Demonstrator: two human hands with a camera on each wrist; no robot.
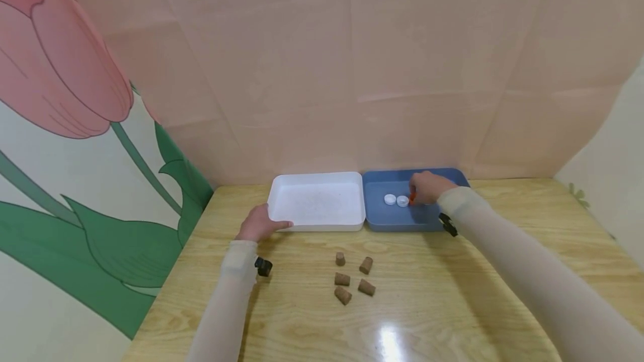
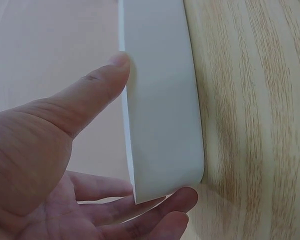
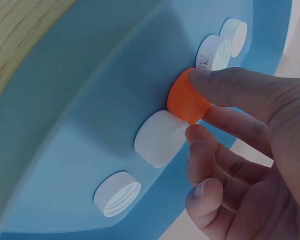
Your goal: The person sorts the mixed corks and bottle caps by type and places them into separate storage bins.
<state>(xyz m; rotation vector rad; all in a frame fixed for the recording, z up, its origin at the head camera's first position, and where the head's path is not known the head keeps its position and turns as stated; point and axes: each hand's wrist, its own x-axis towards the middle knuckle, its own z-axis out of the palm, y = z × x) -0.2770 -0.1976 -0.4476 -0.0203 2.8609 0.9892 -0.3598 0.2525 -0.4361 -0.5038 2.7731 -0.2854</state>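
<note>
My left hand (image 1: 259, 223) holds the front left corner of a white tray (image 1: 317, 201), the thumb at the front rim and the fingers around the side. That corner's wall fills the middle of the left wrist view. Over the blue tray (image 1: 377, 219), just right of the white one, my right hand (image 1: 430, 187) pinches an orange bottle cap (image 3: 182, 97) between thumb and finger. The orange cap stands in a row with white bottle caps: a taller one (image 3: 160, 137) right beside it, an open-faced one (image 3: 117, 194) beyond, and two more (image 3: 212, 52) on its other side.
Several brown corks (image 1: 342, 279) lie on the wooden table (image 1: 292, 317) in front of the trays. Behind the trays rises a pinkish sheet (image 1: 322, 82). A wall with a painted tulip (image 1: 75, 60) stands at the left.
</note>
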